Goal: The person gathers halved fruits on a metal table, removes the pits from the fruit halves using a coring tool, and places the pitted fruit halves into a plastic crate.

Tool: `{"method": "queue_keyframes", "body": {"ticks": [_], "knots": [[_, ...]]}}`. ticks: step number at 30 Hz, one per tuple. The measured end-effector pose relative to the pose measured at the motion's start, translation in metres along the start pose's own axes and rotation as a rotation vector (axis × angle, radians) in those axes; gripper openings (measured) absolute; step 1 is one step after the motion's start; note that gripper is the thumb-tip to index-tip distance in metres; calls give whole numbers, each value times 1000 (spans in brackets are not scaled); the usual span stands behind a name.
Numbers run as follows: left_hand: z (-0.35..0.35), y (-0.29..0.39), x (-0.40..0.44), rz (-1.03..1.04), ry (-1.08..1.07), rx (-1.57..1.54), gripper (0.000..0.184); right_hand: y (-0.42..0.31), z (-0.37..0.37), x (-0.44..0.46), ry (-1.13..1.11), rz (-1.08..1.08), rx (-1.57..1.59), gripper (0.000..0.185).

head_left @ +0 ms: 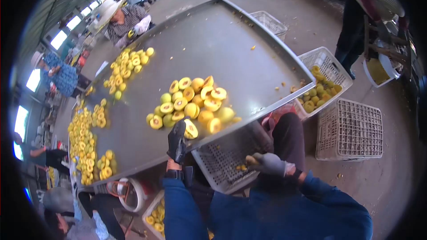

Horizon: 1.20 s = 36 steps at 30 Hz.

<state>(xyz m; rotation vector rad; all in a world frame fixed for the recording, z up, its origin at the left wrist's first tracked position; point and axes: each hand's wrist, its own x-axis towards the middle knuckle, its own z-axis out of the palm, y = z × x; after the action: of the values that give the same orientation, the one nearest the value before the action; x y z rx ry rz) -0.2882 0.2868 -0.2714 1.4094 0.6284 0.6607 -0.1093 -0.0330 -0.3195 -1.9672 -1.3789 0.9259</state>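
My left hand (177,143), in a black glove, is at the near edge of the metal table (147,146). Its fingers close on a halved yellow peach (191,129), cut face showing. Just beyond it lies a pile of whole and halved yellow peaches (189,98), some with brown pits or hollows. My right hand (272,164), in a grey glove, is closed above a grey plastic crate (222,162) below the table edge. A small tan object sticks out of its fingers; I cannot make out what it is. A few yellow scraps lie in that crate.
More peach halves (82,138) cover the table's left end, with another heap (129,69) at the far side. A person in a hat (129,20) works there. To my right are a white crate of peaches (322,91) and a lattice crate (349,129). A white bucket (133,195) stands lower left.
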Motion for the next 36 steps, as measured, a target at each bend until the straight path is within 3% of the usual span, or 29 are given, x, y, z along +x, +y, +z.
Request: {"method": "queue_keyframes", "body": {"ticks": [3, 9, 16, 22, 25, 36], "knots": [[22, 23, -43, 251, -27, 85, 49, -30, -3, 12, 141, -105, 145, 30], [76, 42, -87, 124, 96, -582, 56, -122, -24, 23, 327, -362, -12, 23], [87, 37, -126, 238, 191, -251, 48, -141, -8, 30, 437, -487, -264, 24], [98, 37, -130, 278, 241, -161, 46, -148, -6, 24, 470, -446, -325, 32], [104, 41, -128, 295, 265, -124, 46, -135, 7, 30, 581, -532, -422, 45], [124, 64, -112, 315, 405, 8, 57, -119, 26, 42, 429, -476, -237, 35]]}}
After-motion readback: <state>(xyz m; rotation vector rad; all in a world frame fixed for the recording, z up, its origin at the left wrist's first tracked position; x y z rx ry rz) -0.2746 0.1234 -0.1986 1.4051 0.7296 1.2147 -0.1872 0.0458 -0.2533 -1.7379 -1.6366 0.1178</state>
